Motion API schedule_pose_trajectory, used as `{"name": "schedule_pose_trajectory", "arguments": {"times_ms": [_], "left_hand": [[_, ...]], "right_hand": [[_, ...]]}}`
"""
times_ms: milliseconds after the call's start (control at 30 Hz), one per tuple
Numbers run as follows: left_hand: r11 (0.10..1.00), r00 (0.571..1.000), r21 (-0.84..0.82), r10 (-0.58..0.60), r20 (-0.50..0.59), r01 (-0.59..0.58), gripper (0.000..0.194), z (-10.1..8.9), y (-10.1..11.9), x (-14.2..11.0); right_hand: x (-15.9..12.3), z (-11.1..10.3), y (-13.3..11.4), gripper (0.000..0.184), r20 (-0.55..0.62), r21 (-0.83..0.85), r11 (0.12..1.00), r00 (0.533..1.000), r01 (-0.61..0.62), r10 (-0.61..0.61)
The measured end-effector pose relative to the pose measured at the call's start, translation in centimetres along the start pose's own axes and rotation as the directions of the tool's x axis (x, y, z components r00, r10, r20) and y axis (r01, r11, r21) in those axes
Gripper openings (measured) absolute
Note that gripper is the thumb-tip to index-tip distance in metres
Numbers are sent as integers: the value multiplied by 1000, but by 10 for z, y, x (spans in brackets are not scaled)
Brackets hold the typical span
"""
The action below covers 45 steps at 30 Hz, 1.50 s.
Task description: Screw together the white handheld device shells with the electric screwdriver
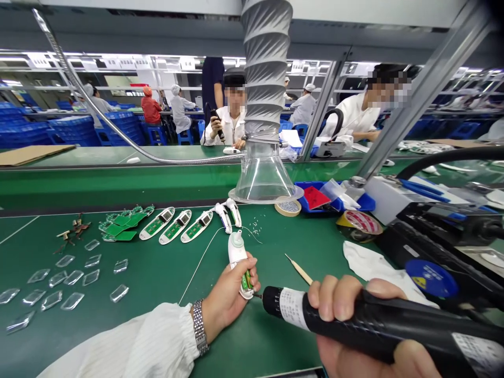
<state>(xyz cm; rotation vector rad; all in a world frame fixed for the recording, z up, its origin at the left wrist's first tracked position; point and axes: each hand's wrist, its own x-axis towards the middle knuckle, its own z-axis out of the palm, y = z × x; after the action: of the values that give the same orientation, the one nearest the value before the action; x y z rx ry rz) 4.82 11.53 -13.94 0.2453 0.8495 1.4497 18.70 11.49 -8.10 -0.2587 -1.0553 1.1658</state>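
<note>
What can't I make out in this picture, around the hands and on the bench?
- Head view: part of the white device, hidden by the left hand.
- Head view: the driver bit, too small to tell whether its tip sits in a screw.
- Head view: the black driver, its rear end cut off by the right edge.
- Head view: the blue round label, print too small to read.

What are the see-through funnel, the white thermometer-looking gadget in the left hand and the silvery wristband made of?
Funnel: probably clear, glossy plastic; it's see-through with bright streaks.
Thermometer-like gadget: its shell looks like smooth plastic, evenly white.
Wristband: likely polished metal; its links glint.
</note>
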Motion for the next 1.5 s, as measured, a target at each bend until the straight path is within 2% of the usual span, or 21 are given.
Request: {"name": "schedule_pose_trajectory", "arguments": {"times_ms": [233, 433, 533, 600, 700, 833, 1000, 1067, 1167, 1233, 1367, 1500], "left_hand": [[1000, 1000, -10, 3, -12, -3, 30, 0, -2, 0], [1000, 999, -9, 20, -43, -21, 31, 3, -1, -2], [1000, 999, -6, 20, -45, -21, 32, 4, 1, -3], [1000, 999, -4, 20, -39, -20, 33, 4, 1, -3], [1000, 999, -1, 17, -36, -18, 33, 5, 1, -4], [1000, 999, 3, 14, -41, -13, 31, 6, 2, -4], [1000, 999, 10, 11, -43, -10, 31, 7, 2, -6], [1000, 999, 8, 17, -44, -16, 30, 6, 2, -6], [1000, 999, -1, 23, -47, -23, 31, 5, 2, -6], [1000, 999, -8, 21, -46, -22, 31, 5, 2, -5], [1000, 999, -14, 19, -42, -20, 32, 4, 2, -4], [1000, 999, -11, 20, -33, -21, 31, 5, 1, -5]], "right_hand": [[-2, 5, 5, 25, 73, -58, 998, 997, -2, 6], [-6, 14, 1, 27, 211, -196, 981, 976, -15, 57], [-6, 16, 0, 33, 188, -235, 972, 981, 0, 45], [-5, 13, 0, 29, 200, -228, 974, 978, -10, 57], [-5, 8, 0, 21, 226, -196, 978, 968, -68, 113], [-7, 9, 0, 21, 204, -147, 981, 967, -126, 154], [-6, 19, 3, 15, 258, -123, 992, 964, -29, 60], [-3, 18, 9, 18, 269, -131, 991, 962, -10, 46], [1, 14, 18, 20, 340, -29, 997, 939, 71, -57], [1, 13, 20, 21, 322, 15, 996, 942, 90, -90], [-6, 19, 13, 19, 192, -40, 999, 980, -36, 43], [-10, 25, 7, 19, 130, -9, 997, 989, -71, 72]]}}
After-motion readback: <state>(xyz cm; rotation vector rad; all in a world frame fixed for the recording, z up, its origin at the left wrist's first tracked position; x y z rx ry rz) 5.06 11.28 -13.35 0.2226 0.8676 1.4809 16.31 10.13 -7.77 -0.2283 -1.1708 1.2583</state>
